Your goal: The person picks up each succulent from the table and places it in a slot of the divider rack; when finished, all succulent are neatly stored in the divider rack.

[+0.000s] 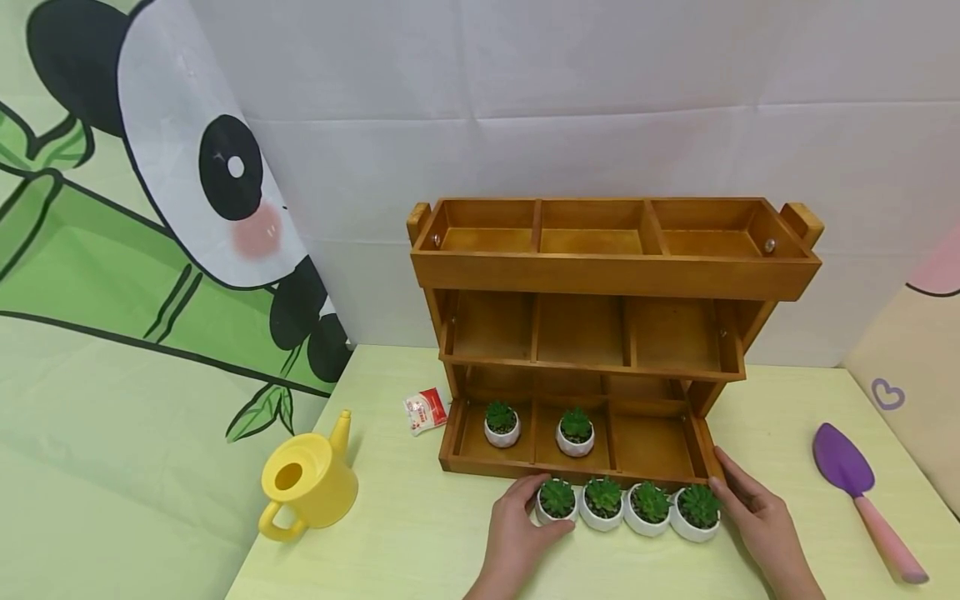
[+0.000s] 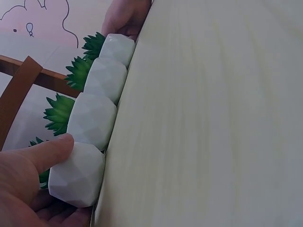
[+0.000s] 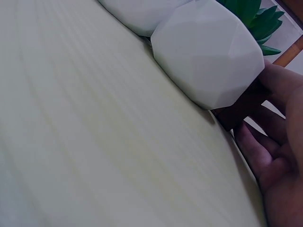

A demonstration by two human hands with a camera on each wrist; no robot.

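Head view: four pots [image 1: 602, 504], each with a green plant, stand upright in a row on the table [image 1: 390, 542], just in front of the wooden shelf [image 1: 615, 276]. The left hand [image 1: 517, 525] pinches the leftmost pot [image 2: 78, 177], thumb on the near side, fingers bent round the other. The right hand [image 1: 767, 518] has its fingers apart and fairly straight at the front right corner of the shelf's bottom tray, its thumb beside the rightmost pot [image 1: 695, 525]; whether it presses there, I cannot tell. In the left wrist view, neighbouring pots touch side to side.

Two more pots sit in the bottom tray, one in its left compartment and one in the middle. A small packet [image 1: 426, 411] lies left of the shelf, near a yellow watering can [image 1: 311, 487]; a purple trowel [image 1: 859, 497] with a pink handle lies at the right.
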